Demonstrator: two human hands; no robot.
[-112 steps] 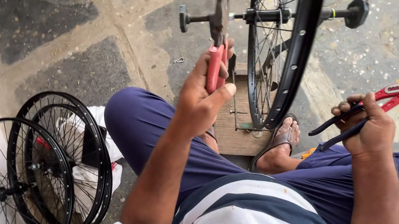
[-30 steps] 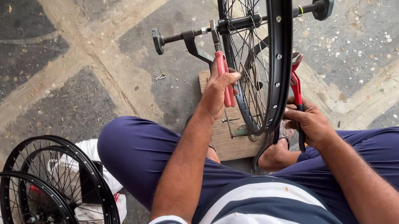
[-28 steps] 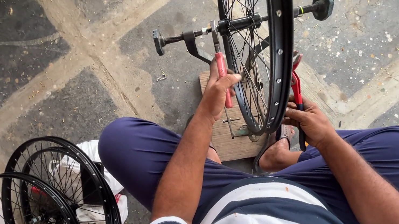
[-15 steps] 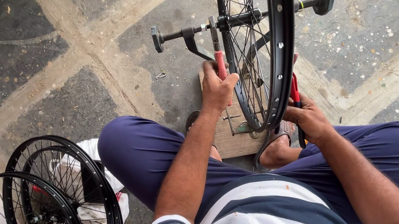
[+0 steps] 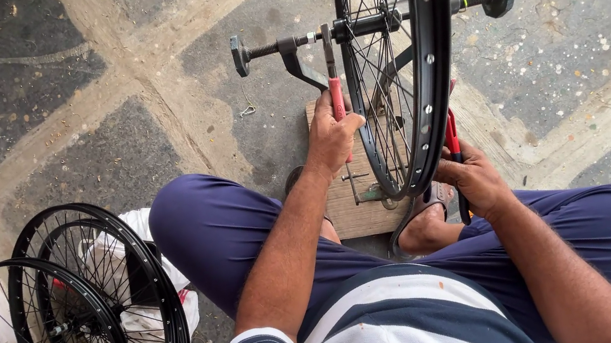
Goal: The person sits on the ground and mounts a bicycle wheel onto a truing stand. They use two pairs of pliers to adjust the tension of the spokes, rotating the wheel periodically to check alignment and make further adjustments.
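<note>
The left hand (image 5: 333,135) grips a red-handled tool (image 5: 334,84) whose tip reaches the axle (image 5: 371,22) of the upright wheel (image 5: 424,83). The right hand (image 5: 474,177) clasps another red-handled tool (image 5: 453,145) just right of the wheel's rim. The wheel stands on a wooden board (image 5: 349,205); spare wheels (image 5: 56,324) lean well left.

I see no labels, signs or screens from here. The only thing like a package is a white plastic bag (image 5: 147,308) at the near left, lying crumpled on the paved floor behind the black spoked wheels (image 5: 56,324) leaning there. It shows through their spokes, soft and shapeless, with small patches of red at its left side and at its lower right edge. Whether anything is printed on it I cannot tell, since the rims and spokes cover most of it.
</note>
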